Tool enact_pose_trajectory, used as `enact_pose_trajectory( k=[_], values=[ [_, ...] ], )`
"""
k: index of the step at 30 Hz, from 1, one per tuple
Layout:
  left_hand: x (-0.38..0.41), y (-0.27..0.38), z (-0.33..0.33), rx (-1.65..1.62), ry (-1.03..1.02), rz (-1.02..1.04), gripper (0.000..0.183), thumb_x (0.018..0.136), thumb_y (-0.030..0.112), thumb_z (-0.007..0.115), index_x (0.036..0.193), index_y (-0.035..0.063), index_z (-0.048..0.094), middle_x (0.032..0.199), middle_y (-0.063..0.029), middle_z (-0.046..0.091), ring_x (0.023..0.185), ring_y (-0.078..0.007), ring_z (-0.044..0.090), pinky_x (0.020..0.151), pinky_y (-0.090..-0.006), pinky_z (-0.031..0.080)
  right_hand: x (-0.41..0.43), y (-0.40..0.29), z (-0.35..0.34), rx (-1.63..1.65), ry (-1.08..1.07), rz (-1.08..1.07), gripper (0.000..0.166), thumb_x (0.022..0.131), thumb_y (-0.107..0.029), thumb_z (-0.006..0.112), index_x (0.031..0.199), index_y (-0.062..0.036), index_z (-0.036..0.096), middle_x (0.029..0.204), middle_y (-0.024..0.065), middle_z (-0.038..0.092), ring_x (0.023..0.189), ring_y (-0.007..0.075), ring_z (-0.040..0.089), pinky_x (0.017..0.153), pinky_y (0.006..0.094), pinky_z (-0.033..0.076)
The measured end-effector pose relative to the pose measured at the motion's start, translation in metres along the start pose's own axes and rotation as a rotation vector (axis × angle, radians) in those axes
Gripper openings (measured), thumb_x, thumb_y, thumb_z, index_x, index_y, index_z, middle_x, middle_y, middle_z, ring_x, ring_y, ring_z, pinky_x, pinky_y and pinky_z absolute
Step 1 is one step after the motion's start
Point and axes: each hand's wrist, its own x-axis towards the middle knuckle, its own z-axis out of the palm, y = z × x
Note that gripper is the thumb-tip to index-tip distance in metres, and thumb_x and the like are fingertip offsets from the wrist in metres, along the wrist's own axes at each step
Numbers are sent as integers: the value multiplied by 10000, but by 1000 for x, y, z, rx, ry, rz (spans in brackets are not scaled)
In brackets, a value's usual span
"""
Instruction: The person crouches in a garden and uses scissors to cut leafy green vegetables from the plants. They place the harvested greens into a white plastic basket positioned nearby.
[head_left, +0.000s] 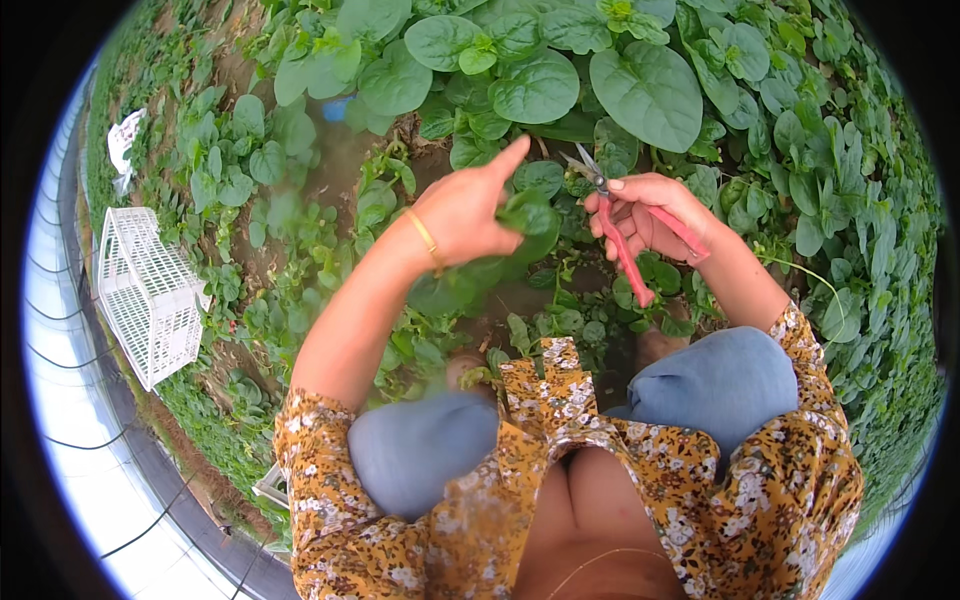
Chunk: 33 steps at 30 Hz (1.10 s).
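My left hand (466, 214), with a yellow bangle at the wrist, is over the plants at the centre. Its index finger points out towards the large leaves, and glossy green leaves (534, 217) show between the fingers and thumb, seemingly held; the palm side is hidden. In my right hand (664, 199) is a pair of red-handled garden snips (624, 251). One handle lies across the palm, the other slants down past the fingertips. The snips' blades are parted and point up and left, close under a big heart-shaped leaf (649, 94).
Dense leafy plants (802, 172) surround me, with bare soil (330, 180) at left. A white plastic crate (150, 292) lies among low plants, below a white bag (125, 142). Something blue (337, 109) peeks between leaves. My bent knees (712, 390) are close below the hands.
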Motion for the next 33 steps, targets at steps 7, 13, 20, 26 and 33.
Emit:
enact_pose_trajectory(
  k=[7, 13, 20, 26, 33],
  values=[
    [93, -32, 14, 523, -177, -66, 707, 697, 161, 717, 1350, 141, 446, 1102, -188, 638, 979, -348, 614, 828, -426, 496, -18, -43, -15, -556, 115, -90, 404, 877, -345, 591, 1017, 34, 572, 793, 110, 633, 587, 205, 641, 526, 311, 544],
    [58, -73, 27, 790, 28, 60, 627, 642, 51, 669, 1220, 283, 593, 977, -94, 673, 802, -321, 640, 725, -407, 525, 33, -73, -24, -912, -79, 242, 419, 843, -438, 587, 971, -40, 554, 845, 69, 613, 647, 240, 648, 538, 391, 511],
    [46, -101, 21, 667, 241, 203, 603, 605, -26, 630, 1117, 291, 661, 924, -78, 667, 792, -315, 629, 687, -391, 526, 112, -51, -27, -772, -239, 225, 470, 815, -482, 619, 977, -45, 555, 793, 76, 609, 563, 183, 605, 461, 300, 475],
    [26, -67, 12, 368, 238, 49, 524, 606, -98, 637, 1045, 181, 703, 942, -54, 595, 880, -246, 612, 776, -340, 519, 94, -39, -31, -599, -184, -82, 351, 819, -335, 664, 787, 9, 599, 673, 86, 602, 484, 162, 582, 433, 281, 469],
    [20, -55, -13, -542, 428, 90, 473, 678, -130, 677, 1119, 39, 682, 1479, -87, 351, 1312, -225, 413, 1044, -344, 365, 98, -52, -9, -715, -18, -403, 314, 839, -312, 634, 755, -15, 575, 670, 76, 595, 513, 157, 590, 470, 284, 499]
  ],
)
